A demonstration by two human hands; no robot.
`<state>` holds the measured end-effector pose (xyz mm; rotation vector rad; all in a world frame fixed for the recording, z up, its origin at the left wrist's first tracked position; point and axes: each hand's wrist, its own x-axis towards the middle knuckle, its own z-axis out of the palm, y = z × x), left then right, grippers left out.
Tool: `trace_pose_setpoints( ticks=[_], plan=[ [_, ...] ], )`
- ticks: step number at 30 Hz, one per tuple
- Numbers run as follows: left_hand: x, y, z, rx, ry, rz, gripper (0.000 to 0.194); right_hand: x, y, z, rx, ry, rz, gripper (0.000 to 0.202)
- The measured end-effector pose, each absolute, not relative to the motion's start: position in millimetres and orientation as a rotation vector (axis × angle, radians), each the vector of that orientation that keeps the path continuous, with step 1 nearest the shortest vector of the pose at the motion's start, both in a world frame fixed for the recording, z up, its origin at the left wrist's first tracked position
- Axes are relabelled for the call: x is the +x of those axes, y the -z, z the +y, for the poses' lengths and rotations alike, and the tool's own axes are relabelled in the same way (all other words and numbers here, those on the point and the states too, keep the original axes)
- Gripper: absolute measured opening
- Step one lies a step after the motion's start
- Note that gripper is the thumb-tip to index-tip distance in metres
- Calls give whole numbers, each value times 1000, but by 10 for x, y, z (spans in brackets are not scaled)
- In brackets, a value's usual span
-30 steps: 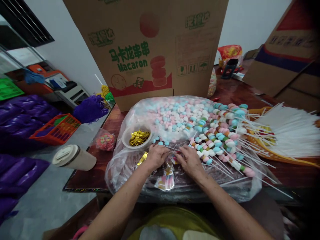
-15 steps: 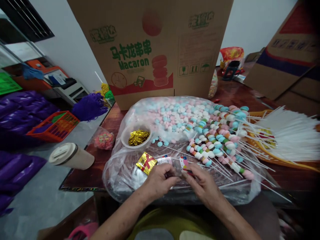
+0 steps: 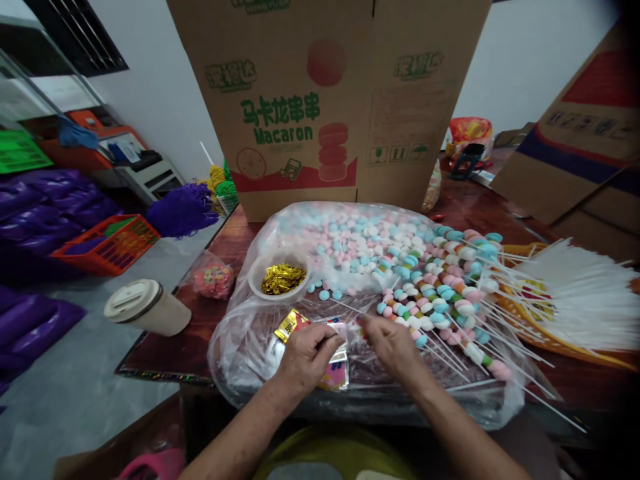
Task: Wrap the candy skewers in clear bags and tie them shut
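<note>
My left hand (image 3: 307,357) is closed, thumb pressed against the curled fingers; what it pinches cannot be made out. Level with it on the right, my right hand (image 3: 395,347) pinches a small clear wrapper (image 3: 357,330) with coloured print, partly hidden by the fingers. Just below the left fingers shows a pink and silver packet (image 3: 337,375). A gold and red packet (image 3: 290,325) lies behind my left hand. Beyond it stands a white bowl (image 3: 256,283) of gold twist ties (image 3: 283,279). Skewered marshmallow candies (image 3: 440,300) are piled right of my hands.
Loose pastel candies (image 3: 360,237) fill the clear plastic bag (image 3: 235,333) on the table. Behind stands a tall cardboard box (image 3: 300,180). White sticks (image 3: 590,293) lie in an orange basket (image 3: 575,350). A lidded cup (image 3: 150,310) and bagged pink pieces (image 3: 214,280) are left.
My right hand has turned its knuckles upward, covering more of the printed wrapper. The pink and silver packet now shows below my left hand. The whole view has shifted slightly.
</note>
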<state>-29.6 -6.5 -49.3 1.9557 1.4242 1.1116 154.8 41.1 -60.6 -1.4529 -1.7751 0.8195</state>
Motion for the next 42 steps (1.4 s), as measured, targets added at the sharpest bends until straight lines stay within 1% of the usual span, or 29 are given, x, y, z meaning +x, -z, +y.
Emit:
trace_pose_setpoints(
  ticks=[2, 3, 6, 8, 10, 14, 18, 20, 24, 27, 29, 32, 34, 36, 39, 42],
  plan=[
    [-385, 492, -81, 1958, -1206, 1475, 22, 1693, 603, 733, -1633, -712, -1647, 47],
    [-430, 489, -88, 1955, -1257, 1479, 21, 1769, 609, 907, -1711, -664, -1593, 42],
    [-552, 469, -107, 2004, -1421, 1374, 16, 1936, 659, 1310, -1832, -675, -1535, 33],
    [-620, 446, -119, 2075, -1499, 1284, 13, 1990, 689, 1375, -1839, -718, -1524, 31],
    [-680, 419, -132, 2142, -1526, 1250, 12, 2040, 685, 1253, -1794, -740, -1512, 30],
    [-760, 358, -140, 2213, -1500, 1214, 13, 2216, 516, 673, -1578, -757, -1571, 35],
    [-726, 255, -118, 2313, -1424, 1173, 15, 2326, 226, 149, -1186, -563, -1926, 22],
    [-663, 185, -112, 2440, -1354, 1169, 15, 2278, 102, 1, -1173, -567, -1897, 18],
    [-497, 72, -121, 2752, -1174, 1207, 12, 1969, -20, -117, -1320, -897, -1513, 25],
    [-404, 52, -126, 2859, -1085, 1273, 14, 1684, 15, -112, -1225, -1187, -1442, 29],
    [-381, 75, -126, 2869, -1035, 1299, 17, 1557, 84, -89, -1121, -1366, -1414, 32],
    [-401, 151, -132, 2795, -997, 1321, 23, 1524, 193, -48, -1015, -1631, -1209, 37],
    [-439, 204, -140, 2695, -1031, 1337, 26, 1617, 229, -22, -1008, -1693, -1090, 39],
    [-486, 233, -148, 2595, -1086, 1348, 27, 1794, 222, -5, -1113, -1548, -1165, 37],
    [-551, 219, -144, 2524, -1095, 1338, 29, 2147, 173, -8, -1252, -1023, -1560, 27],
    [-581, 174, -122, 2528, -1074, 1290, 30, 2461, 158, -30, -1173, -593, -1903, 18]
  ],
)
